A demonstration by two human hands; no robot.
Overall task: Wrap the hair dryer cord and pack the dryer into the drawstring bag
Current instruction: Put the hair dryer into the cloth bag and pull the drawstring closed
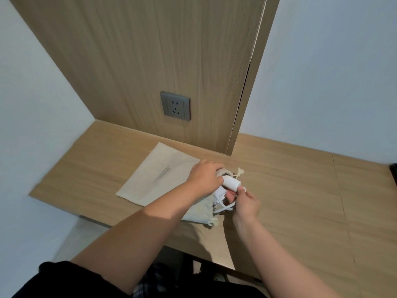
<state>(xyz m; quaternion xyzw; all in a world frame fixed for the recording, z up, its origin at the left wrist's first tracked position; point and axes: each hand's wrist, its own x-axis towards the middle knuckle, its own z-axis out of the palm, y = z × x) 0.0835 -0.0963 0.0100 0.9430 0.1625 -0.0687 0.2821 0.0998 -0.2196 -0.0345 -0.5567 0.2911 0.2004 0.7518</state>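
One dryer, one bag, one socket

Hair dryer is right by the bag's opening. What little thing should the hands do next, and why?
Probably push the hair dryer deeper into the bag. Its white barrel and the looped cord poke out at the bag's opening. The left hand seems to grip that opening and the right hand holds the cord, so a push towards the left should tuck everything inside.

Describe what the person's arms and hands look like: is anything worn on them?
The left hand and right hand are bare: no gloves, rings or watch show. Both forearms are uncovered too. A black sleeve covers the left upper arm near the picture's lower edge; the right arm shows no sleeve in view.
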